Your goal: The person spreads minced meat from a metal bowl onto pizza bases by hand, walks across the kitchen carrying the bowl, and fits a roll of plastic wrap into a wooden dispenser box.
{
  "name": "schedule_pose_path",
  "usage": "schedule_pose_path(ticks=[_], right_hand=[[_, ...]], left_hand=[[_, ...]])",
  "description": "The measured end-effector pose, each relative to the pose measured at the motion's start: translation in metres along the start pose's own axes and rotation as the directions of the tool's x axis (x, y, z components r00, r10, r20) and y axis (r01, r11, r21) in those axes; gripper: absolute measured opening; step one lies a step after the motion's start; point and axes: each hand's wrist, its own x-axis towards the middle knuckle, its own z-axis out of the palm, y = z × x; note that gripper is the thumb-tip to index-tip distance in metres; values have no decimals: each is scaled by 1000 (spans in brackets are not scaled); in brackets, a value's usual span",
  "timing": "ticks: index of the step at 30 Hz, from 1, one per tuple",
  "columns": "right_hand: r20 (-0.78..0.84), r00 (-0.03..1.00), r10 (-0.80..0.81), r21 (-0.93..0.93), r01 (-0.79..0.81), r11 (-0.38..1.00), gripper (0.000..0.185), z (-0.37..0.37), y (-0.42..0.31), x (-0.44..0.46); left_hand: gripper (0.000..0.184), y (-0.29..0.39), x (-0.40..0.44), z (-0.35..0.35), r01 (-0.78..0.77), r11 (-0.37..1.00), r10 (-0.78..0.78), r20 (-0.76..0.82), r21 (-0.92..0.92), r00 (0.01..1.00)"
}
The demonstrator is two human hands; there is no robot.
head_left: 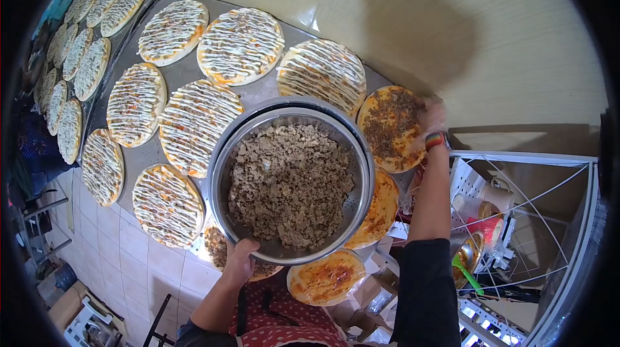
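Note:
A large steel bowl [225, 218] full of crumbled cooked ground meat [294, 185] sits in front of me. A second metal rim shows behind it. My left hand [240, 263] grips its near rim, thumb over the edge. At the right, my right hand [434, 118] is at the far edge of a pizza [391, 129] with red-orange sauce and scattered meat; its fingers are smeared by motion. Below that lies a pizza base [376, 213] with sauce, partly hidden by the bowl. A sauced base [326, 277] is nearest me, and a meat-topped one [216, 248] shows under my left hand.
Several pizzas with white sauce stripes [240, 47] cover the metal table [261, 92]. More finished-looking pizzas [92, 69] stand on a surface at far left. A wall [516, 43] rises behind. At right is a wire-braced rack [523, 160] with a green-handled utensil [468, 275].

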Motion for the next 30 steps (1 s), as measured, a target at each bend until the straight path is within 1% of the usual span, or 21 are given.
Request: schedule_pose_path(ticks=[2,3,5,7,9,11,13,15,16,17,18,20,21,22,23,24,25,26,27,29,30], right_hand=[[145,984,100,-26,-97,995,15,-5,13,-11],[133,979,154,63,-164,985,19,-8,18,-17],[126,969,213,152,-231,961,22,-17,16,-27],[182,901,394,145,-421,895,20,-31,4,-33],[153,924,350,28,-358,933,18,-27,7,-38],[130,945,299,-90,-289,953,16,-26,11,-45],[82,915,394,165,-403,900,12,-42,-2,-56],[62,956,288,211,-295,932,11,-41,-6,-52],[38,983,179,253,-183,950,9,-39,-7,-51],[37,983,181,251,-185,950,9,-37,-13,-50],[32,991,129,191,-133,973,9,-34,-23,-49],[26,997,74,134,-77,988,10,-35,-45,-50],[18,1000,-13,148,10,989,13,-43,-57,-54],[11,995,-99,160,96,983,15,-47,-62,-60],[-53,987,-154,199,162,967,15,-38,-60,-68],[-54,986,-155,199,163,966,15,-40,-58,-74],[27,988,-152,146,146,978,15,-43,-58,-81],[107,984,-144,92,134,987,15,-44,-57,-82],[106,983,-147,93,137,986,15,-48,-56,-80],[254,955,151,90,-179,980,17,-56,-52,-75],[255,955,154,87,-181,980,17,-55,-53,-76]], left_hand=[[29,-24,2,-10,-359,872,308,198,333,931],[29,-15,3,-8,-360,872,309,199,332,930],[32,15,7,-5,-603,653,540,277,459,795],[33,25,7,-5,-617,620,546,298,484,783],[34,25,5,-2,-632,584,553,320,509,769],[35,15,4,2,-580,739,548,194,342,814],[34,10,4,-4,-615,676,569,242,405,786],[34,20,4,0,-646,609,582,294,461,758],[33,43,4,11,-84,990,83,-20,-116,996],[33,55,4,18,420,563,-529,80,-712,845],[33,38,1,17,420,564,-527,82,-711,846],[25,-8,-5,11,156,957,-178,-69,-245,982],[25,-3,-3,9,154,957,-177,-72,-246,982],[20,8,-1,6,-247,963,249,-6,107,969],[15,18,0,5,-609,691,584,196,389,788],[15,26,-1,7,-609,691,584,195,389,788],[12,35,-4,13,-308,947,303,58,92,951],[8,39,-5,16,50,968,-43,33,-247,999],[8,37,-5,15,49,967,-43,30,-248,999],[11,31,-5,12,259,865,-253,72,-430,965],[11,36,-4,13,262,864,-255,76,-430,964]])
